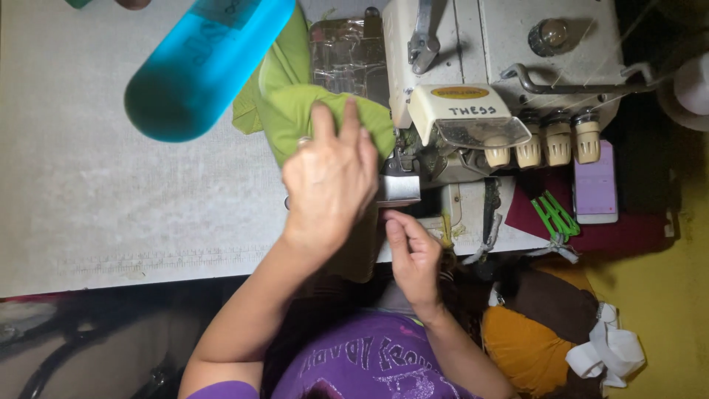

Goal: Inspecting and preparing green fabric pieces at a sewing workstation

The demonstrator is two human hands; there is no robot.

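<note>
head view | L hand (330,181) lay flat, fingers spread, pressing green fabric (295,103) on table (111,207) | R hand (413,255) pinched fabric edge by metal plate (399,190) of sewing machine (487,81) | fabric ran away from body, beyond L hand, which was nearer | blue bottle (199,70) lay to the left

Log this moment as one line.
left hand: flat on green cloth | right hand: at cloth edge by sewing machine | table

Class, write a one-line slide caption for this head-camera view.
Left hand presses green fabric at an overlock sewing machine; right hand guides beside it.
</note>
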